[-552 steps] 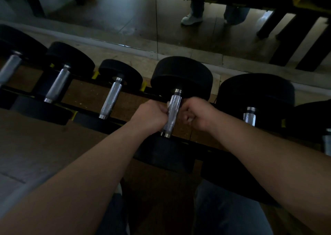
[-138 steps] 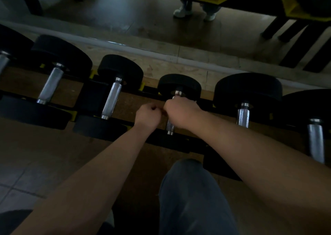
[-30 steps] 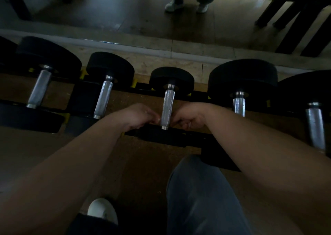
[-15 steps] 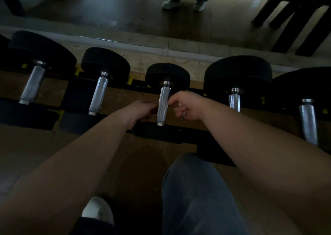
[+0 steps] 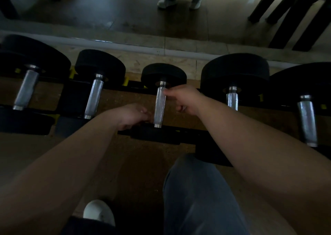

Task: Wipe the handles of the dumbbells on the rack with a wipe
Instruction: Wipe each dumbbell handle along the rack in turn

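A row of black-headed dumbbells lies across the rack [image 5: 186, 136]. The middle one has a small far head [image 5: 163, 75] and a knurled steel handle [image 5: 160, 107]. My left hand [image 5: 133, 115] sits against the handle's near end on its left side, fingers curled shut. My right hand [image 5: 182, 100] is on the right side at the handle's far end, fingers curled and thumb tip touching the steel. In this dim light I cannot make out a wipe in either hand.
Neighbouring handles stand at far left [image 5: 26, 89], left [image 5: 94, 96], right [image 5: 232, 98] and far right [image 5: 307, 120]. My knee [image 5: 195, 190] and white shoe [image 5: 99, 212] are below the rack. A person's feet [image 5: 179, 1] stand on the floor beyond.
My right hand has slid from the handle's near end up to its far end. My left hand has stayed by the near end.
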